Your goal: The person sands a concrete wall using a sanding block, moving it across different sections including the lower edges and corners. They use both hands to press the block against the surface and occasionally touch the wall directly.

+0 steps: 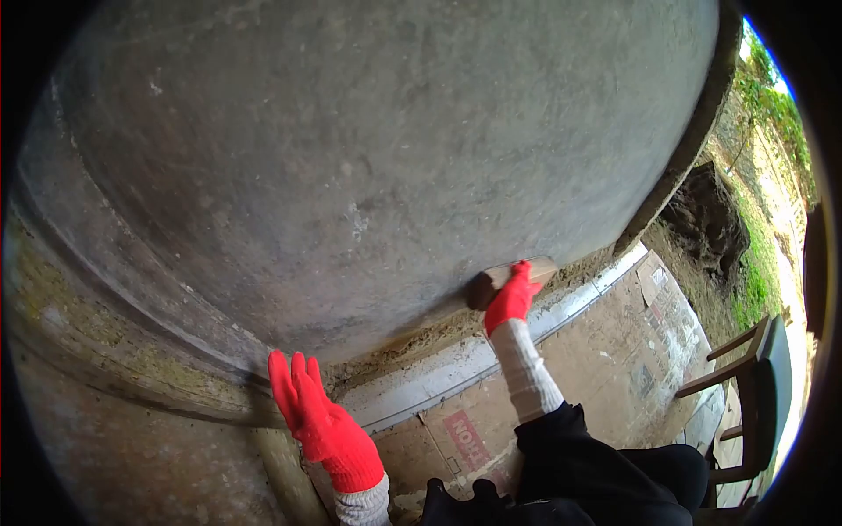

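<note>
Both of my hands wear red gloves below light knitted sleeves. My right hand (514, 298) is wrapped round a brown wooden block (479, 291), laid flat against the bottom of the grey plastered wall (395, 158). Part of the block is hidden under the fingers. At lower left, my left hand (326, 428) is raised with its fingers stretched out and holds nothing. Its fingertips are close to the wall's lower left corner. A rough, crumbly strip (412, 340) runs along the foot of the wall, just beneath the block.
A white ledge strip (438, 379) borders the floor, which is covered with flattened cardboard (596, 351). To the right stand a wooden chair (745, 377) and a dark stump-like mass (709, 219). A moulded ridge (132, 324) edges the wall on the left.
</note>
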Demonstrator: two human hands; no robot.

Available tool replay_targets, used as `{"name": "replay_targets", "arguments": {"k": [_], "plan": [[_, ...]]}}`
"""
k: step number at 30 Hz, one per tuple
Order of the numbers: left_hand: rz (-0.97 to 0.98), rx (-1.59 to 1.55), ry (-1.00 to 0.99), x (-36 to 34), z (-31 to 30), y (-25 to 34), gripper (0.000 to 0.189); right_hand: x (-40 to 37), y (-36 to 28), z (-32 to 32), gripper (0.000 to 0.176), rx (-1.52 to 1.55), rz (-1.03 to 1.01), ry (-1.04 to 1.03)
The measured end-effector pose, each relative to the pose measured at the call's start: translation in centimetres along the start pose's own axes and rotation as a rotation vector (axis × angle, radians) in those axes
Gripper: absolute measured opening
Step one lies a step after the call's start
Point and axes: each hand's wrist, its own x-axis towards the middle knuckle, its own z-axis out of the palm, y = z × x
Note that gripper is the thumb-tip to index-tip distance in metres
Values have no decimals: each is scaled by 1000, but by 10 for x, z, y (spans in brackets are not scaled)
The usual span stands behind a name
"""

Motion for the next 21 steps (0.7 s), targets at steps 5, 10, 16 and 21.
{"name": "replay_targets", "arguments": {"k": [5,10,16,21], "plan": [[-296,-235,108,0,18,29,51,-72,35,4,94,-407,-395,-129],[-143,-5,85,1,14,29,41,-69,96,-46,112,-691,-932,-428],[-127,-67,147,-8,2,14,49,-80,27,-6,50,-799,-1956,-1041],[-147,-162,183,2,3,30,49,-142,55,36,58,-751,-2442,-1273]]}}
